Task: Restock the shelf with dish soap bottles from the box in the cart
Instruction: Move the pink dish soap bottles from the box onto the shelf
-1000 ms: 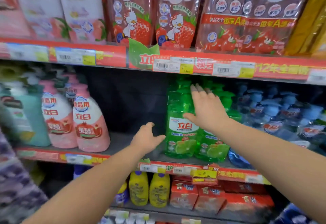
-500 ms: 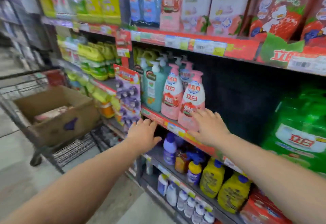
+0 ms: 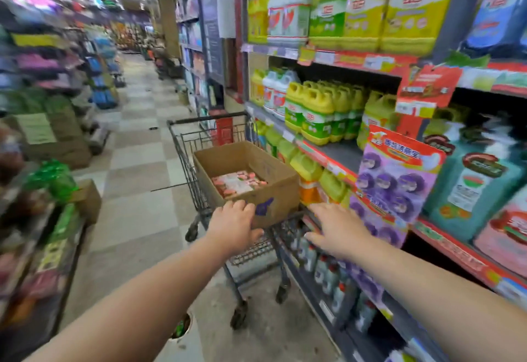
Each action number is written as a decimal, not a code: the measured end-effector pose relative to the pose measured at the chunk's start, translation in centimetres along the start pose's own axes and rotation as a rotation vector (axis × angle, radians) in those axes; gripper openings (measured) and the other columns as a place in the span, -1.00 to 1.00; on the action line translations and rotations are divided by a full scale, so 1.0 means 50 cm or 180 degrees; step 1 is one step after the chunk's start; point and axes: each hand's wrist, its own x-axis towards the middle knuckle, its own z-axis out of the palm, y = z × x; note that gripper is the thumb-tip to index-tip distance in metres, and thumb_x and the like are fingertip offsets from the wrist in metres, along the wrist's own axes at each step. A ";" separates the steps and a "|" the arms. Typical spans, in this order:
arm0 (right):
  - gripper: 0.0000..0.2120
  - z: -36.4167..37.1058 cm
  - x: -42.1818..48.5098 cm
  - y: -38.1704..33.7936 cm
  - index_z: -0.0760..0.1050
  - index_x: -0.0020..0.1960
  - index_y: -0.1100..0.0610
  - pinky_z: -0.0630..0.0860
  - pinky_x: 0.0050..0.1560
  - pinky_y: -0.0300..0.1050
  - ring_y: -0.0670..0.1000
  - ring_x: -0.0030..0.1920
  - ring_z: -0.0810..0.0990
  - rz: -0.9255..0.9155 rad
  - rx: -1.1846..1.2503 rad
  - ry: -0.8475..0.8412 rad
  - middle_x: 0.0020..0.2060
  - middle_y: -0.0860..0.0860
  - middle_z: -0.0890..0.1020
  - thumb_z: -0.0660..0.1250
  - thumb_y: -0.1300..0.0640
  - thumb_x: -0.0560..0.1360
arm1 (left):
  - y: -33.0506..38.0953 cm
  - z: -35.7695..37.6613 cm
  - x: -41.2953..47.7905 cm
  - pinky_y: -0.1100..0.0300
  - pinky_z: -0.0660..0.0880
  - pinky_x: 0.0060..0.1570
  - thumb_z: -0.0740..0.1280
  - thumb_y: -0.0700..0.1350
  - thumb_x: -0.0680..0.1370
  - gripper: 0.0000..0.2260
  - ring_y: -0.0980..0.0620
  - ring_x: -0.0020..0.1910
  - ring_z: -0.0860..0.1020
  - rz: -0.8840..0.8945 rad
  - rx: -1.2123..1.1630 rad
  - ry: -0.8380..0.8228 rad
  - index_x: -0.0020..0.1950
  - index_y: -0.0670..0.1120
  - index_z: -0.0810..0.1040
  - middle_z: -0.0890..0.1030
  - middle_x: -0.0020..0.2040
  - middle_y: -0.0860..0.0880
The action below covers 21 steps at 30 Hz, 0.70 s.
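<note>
Both arms reach toward the cart (image 3: 188,145), left hand (image 3: 234,225) at the cardboard box (image 3: 281,188), right hand (image 3: 338,229) open beside it.

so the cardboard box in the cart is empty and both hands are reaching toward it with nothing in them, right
Not quite: the cardboard box is not empty. The head view shows pink and white packs lying in its bottom. The rest holds: it sits in the cart, and the left hand and right hand reach toward it with nothing in them.
</note>
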 end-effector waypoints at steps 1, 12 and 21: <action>-0.36 0.009 0.032 -0.030 0.22 0.45 0.02 0.32 0.35 0.08 0.12 0.39 0.34 -0.0073 0.0037 -0.0069 0.39 0.02 0.40 0.26 -0.21 0.46 | -0.039 0.005 0.005 -0.04 0.36 0.22 0.21 0.25 0.48 -0.46 -0.15 0.29 0.36 -0.0086 -0.0033 -0.0033 0.33 -0.05 0.30 0.42 0.29 -0.10; -0.38 0.079 0.346 -0.189 0.20 0.47 0.01 0.27 0.37 0.16 0.11 0.42 0.29 -0.0458 0.0062 -0.0448 0.42 0.02 0.35 0.25 -0.19 0.49 | -0.285 0.078 0.135 -0.03 0.36 0.25 0.21 0.22 0.50 -0.48 -0.11 0.30 0.36 -0.0397 -0.0170 -0.0218 0.37 -0.02 0.29 0.43 0.29 -0.07; -0.34 0.131 0.694 -0.147 0.15 0.50 -0.04 0.30 0.34 0.12 0.13 0.41 0.33 -0.0317 0.0146 -0.0529 0.42 0.01 0.35 0.23 -0.20 0.47 | -0.439 0.143 0.420 -0.04 0.33 0.26 0.17 0.19 0.52 -0.52 -0.13 0.29 0.36 -0.0501 -0.0030 -0.0479 0.36 -0.02 0.29 0.42 0.29 -0.08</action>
